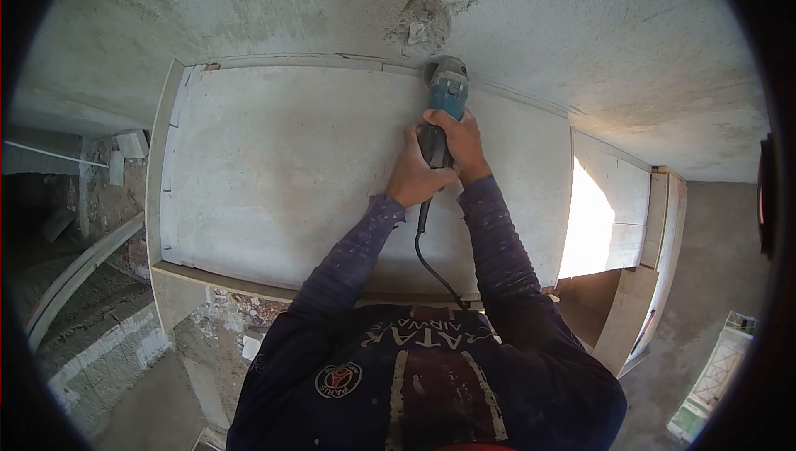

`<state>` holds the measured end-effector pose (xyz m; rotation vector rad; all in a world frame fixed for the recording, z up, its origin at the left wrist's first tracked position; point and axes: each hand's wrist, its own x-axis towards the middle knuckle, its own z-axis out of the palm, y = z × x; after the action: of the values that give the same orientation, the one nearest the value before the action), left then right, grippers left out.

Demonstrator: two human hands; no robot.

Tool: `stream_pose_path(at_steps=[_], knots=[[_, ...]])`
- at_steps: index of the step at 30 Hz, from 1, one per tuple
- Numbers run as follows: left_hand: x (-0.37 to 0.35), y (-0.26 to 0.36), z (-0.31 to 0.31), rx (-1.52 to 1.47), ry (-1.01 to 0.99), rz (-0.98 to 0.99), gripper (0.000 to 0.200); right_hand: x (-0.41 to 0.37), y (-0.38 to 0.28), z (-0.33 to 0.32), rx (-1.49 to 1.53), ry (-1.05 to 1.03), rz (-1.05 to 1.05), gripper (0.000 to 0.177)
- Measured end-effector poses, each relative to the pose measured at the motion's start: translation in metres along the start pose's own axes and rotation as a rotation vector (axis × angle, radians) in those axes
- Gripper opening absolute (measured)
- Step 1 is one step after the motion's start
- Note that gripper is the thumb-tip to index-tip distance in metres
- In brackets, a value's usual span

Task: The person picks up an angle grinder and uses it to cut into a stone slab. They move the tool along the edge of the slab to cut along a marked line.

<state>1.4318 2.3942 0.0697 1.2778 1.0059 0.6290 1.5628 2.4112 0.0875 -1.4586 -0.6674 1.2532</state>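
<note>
A teal and black angle grinder [448,99] points away from me, its grey head at the seam between a white panel [274,161] and a rough concrete surface [290,3]. My left hand [414,171] is wrapped round the black rear body of the tool. Higher up, my right hand [464,143] grips it from the other side, its thumb lying across the body. A black cord [427,260] runs from the tool's rear end down toward my chest. The grinder's disc is mostly hidden by its guard.
A chipped hollow [424,24] marks the concrete beyond the grinder. Wooden edging [224,278] borders the panel's near side. On the right are a sunlit panel section [590,219] and upright boards [659,219]. Curved pale strips [83,264] and rough masonry lie at the left.
</note>
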Motion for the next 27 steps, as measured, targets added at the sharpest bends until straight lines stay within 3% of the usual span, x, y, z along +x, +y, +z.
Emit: stream_pose_path(at_steps=[7,17,20,27], knots=[[0.005,0.001,-0.008,-0.053,-0.027,-0.065,0.102,0.008,0.004,0.004,0.017,-0.029,0.014,0.030],[0.002,0.003,-0.011,-0.037,0.010,-0.003,0.101,0.005,0.001,0.013,0.027,-0.002,0.017,0.032],[-0.001,0.012,-0.016,-0.042,-0.042,-0.103,0.101,0.000,-0.001,0.015,0.020,0.015,0.012,0.032],[-0.011,0.005,0.026,0.035,-0.109,0.014,0.102,-0.020,0.015,-0.036,0.034,0.114,-0.054,0.031]])
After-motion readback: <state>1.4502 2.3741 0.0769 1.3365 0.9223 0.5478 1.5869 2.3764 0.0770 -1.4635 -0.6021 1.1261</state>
